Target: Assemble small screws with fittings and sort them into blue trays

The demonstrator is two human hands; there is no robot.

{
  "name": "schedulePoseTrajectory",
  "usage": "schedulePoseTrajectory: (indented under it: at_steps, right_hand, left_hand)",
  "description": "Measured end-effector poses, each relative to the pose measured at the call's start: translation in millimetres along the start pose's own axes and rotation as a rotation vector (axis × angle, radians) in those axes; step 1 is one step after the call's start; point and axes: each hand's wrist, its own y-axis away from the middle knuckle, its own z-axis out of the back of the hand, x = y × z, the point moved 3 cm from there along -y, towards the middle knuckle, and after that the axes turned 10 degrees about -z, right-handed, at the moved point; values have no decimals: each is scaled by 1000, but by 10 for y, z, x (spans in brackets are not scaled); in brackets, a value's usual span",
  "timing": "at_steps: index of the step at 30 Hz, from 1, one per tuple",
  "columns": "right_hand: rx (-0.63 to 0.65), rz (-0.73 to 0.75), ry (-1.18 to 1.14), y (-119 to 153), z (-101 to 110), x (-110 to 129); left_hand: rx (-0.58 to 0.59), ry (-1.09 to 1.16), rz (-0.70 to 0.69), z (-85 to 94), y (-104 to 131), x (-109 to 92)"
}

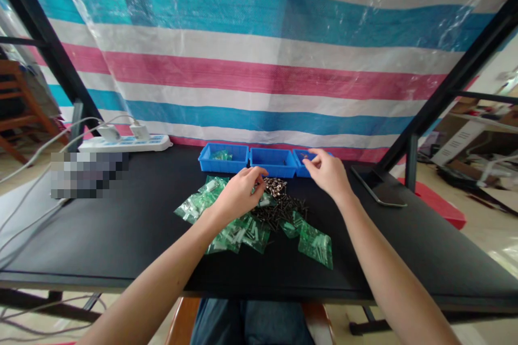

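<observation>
My left hand (243,191) hovers over the heap with its fingers curled together. Whatever may be between those fingertips is hidden or too small to name. My right hand (329,175) is over the right blue bin (298,170), its thumb and index finger apart. A few small coppery bits lie in that bin. Below and between the hands is a pile of dark screws (285,213), with small shiny metal pieces (275,187) behind it. Green plastic packets (232,234) holding pale plugs spread under my left forearm. Another green packet (316,245) lies nearer the table edge.
The middle blue bin (273,171) and left blue bin (223,165), with green packets inside, line the back of the black table (133,237). A white power strip (125,143) with cables sits back left. A phone (376,186) lies at right. Striped sheeting (251,54) hangs behind.
</observation>
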Motion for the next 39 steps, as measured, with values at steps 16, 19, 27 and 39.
schedulePoseTrajectory:
  at_steps: [16, 19, 27, 39]
  right_hand:
    - [330, 173, 110, 328, -514, 165]
    - [341, 211, 105, 345, -522, 173]
    - [301, 250, 142, 319, -617, 184]
    - [292, 139, 121, 307, -660, 158]
  left_hand:
    - [167, -63, -15, -114, 25, 38]
    - [194, -55, -30, -135, 24, 31]
    - [240, -87, -49, -165, 32, -2]
    - [172, 15, -80, 2, 23, -267]
